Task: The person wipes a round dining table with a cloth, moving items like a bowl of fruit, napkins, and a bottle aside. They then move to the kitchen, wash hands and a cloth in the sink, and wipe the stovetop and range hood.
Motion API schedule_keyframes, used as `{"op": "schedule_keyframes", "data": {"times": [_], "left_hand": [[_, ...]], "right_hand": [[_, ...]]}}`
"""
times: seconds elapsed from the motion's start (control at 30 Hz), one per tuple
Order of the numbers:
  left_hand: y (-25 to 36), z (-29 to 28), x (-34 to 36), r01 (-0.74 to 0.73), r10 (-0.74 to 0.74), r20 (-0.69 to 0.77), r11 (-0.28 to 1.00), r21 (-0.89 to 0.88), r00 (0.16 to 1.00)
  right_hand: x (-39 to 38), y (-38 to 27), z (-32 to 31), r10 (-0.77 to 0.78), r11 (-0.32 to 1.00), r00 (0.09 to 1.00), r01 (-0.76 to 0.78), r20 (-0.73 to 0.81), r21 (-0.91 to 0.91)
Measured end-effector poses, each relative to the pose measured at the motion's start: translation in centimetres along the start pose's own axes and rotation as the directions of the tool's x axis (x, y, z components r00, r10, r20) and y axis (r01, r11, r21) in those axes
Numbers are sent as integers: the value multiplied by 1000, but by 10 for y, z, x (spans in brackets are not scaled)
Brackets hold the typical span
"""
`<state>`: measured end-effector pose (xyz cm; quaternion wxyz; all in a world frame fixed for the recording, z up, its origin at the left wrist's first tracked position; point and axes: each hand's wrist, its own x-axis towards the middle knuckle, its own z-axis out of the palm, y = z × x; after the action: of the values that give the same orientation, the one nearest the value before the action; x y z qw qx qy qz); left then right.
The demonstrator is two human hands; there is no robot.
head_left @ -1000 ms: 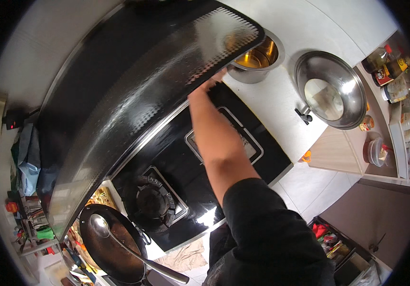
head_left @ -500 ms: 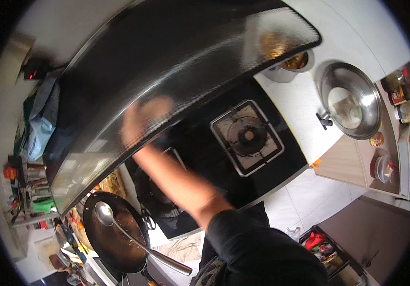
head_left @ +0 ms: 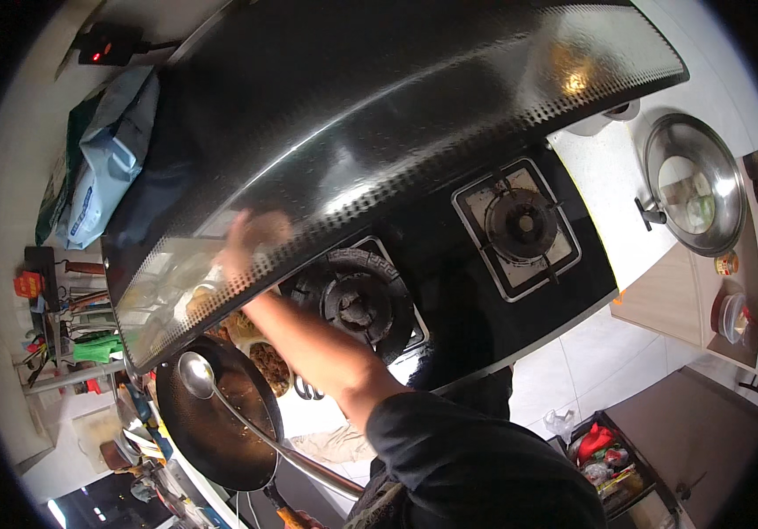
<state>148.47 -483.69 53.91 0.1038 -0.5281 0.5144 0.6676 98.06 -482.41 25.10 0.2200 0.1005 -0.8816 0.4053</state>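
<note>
My right arm, in a black sleeve, reaches over the hob to the far left. My right hand [head_left: 251, 242] shows blurred through the see-through edge of the range hood [head_left: 379, 115]; I cannot tell whether it holds anything. At the lower left a dark wok [head_left: 220, 436] is held off the counter, brown residue on its inside. A metal ladle [head_left: 196, 375] lies across it, its long handle over the rim. Only a sliver of my left hand [head_left: 310, 520] shows at the bottom edge, gripping the wok's handle. Beside the wok is a dish of dark brown food [head_left: 268, 366].
The hob has a left burner [head_left: 357, 304] and a right burner [head_left: 524, 225]. A steel pan lid [head_left: 727, 185] lies on the right counter. Scissors [head_left: 308, 389] rest near the wok. A blue bag [head_left: 114, 167] hangs at far left. An open drawer [head_left: 612, 467] is at lower right.
The view has shifted, so the hob appears farther right. The wok has moved left relative to the counter, showing the dish of brown food. My right hand stays behind the hood's edge.
</note>
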Motion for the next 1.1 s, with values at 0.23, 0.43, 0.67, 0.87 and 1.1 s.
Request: {"op": "schedule_keyframes", "data": {"times": [0.23,0.43,0.67,0.87,1.1], "left_hand": [[8,-41,35,-55,73,143,991,-123,987],[29,-39,41,-13,12,115,1000,10,993],[18,-49,50,-69,79,117,994,-86,990],[9,-79,77,-89,138,238,974,-208,961],[11,-58,59,-56,91,214,985,-163,973]], "right_hand": [[100,224,-189,503,785,785,-590,-363,-189],[31,41,-10,402,877,867,-457,-295,-147],[16,27,-8,39,998,999,-39,5,-43],[98,174,-166,446,820,838,-523,-313,-232],[-39,-73,32,153,986,988,-152,-1,-71]]}}
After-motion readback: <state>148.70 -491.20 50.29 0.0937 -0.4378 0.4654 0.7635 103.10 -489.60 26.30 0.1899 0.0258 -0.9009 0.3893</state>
